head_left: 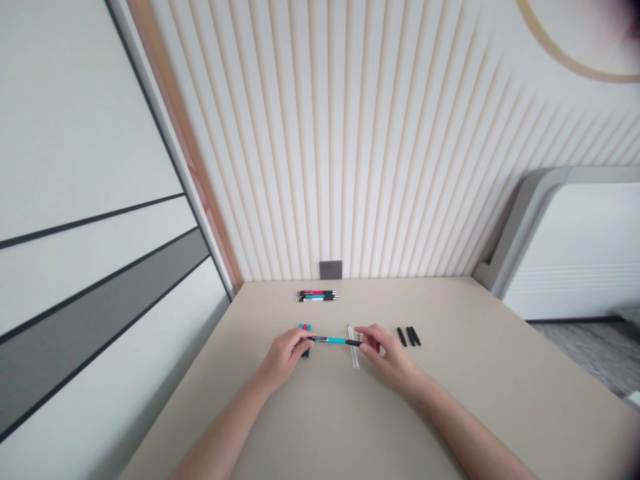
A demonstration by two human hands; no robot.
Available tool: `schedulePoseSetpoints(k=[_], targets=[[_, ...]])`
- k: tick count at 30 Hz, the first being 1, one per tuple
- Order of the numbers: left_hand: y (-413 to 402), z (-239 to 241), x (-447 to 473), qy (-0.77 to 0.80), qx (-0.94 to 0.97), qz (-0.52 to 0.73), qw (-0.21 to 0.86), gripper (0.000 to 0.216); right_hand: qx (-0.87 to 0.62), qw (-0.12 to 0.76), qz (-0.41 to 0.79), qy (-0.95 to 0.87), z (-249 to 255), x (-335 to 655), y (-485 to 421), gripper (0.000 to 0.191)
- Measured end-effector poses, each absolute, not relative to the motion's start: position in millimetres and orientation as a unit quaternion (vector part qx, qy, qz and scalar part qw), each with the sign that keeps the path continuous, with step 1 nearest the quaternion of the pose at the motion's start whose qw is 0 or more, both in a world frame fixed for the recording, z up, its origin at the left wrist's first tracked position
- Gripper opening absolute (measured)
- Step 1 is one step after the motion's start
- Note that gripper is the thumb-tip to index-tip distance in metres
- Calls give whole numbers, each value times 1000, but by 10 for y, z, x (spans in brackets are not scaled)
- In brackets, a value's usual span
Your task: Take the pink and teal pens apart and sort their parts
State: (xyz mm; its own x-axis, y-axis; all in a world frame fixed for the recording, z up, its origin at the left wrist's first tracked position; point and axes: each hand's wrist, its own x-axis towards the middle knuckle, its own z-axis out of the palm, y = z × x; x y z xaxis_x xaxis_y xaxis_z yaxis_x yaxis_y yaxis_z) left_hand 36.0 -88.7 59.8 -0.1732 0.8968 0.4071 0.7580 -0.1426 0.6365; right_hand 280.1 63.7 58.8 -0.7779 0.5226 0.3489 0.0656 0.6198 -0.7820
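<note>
My left hand (286, 353) and my right hand (381, 352) hold a teal and black pen (334, 341) between them, just above the beige table (325, 427). The left fingers pinch its left end, the right fingers pinch its black right end. Under the pen lie thin white refill tubes (354, 352). A few teal, red and black pen parts (305, 327) sit by my left fingers. Three black pen pieces (409, 336) lie to the right of my right hand.
Several finished pens (319, 295) lie in a row near the table's far edge, below a grey wall socket (331, 269). A ribbed wall stands behind the table. A white and grey headboard (565, 247) is at the right.
</note>
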Motion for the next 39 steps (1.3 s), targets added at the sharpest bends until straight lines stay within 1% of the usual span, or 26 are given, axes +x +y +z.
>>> schedulePoseSetpoints(k=[3, 8, 10, 14, 23, 26, 30, 35, 39], targets=[[-889, 593, 355, 649, 637, 408, 89, 25, -165, 260, 396, -865, 600, 2802, 623, 28], [-905, 642, 322, 661, 618, 420, 68, 24, -220, 318, 378, -841, 618, 2821, 678, 29], [-916, 678, 304, 665, 612, 424, 54, 23, -228, 326, 370, -839, 629, 2845, 709, 29], [-941, 747, 271, 666, 605, 434, 34, 23, -221, 309, 366, -850, 654, 2884, 725, 27], [-963, 766, 182, 684, 587, 434, -2, 25, -234, 305, 353, -853, 719, 2923, 737, 23], [-948, 749, 160, 698, 573, 430, -14, 24, -210, 279, 351, -869, 731, 2935, 720, 20], [-938, 737, 152, 707, 562, 430, -20, 23, -159, 221, 337, -901, 711, 2918, 651, 19], [-938, 709, 181, 681, 608, 408, 12, 21, -74, 168, 288, -940, 709, 2874, 554, 19], [-931, 666, 221, 658, 642, 392, 38, 18, -68, 141, 262, -952, 719, 2881, 527, 17]])
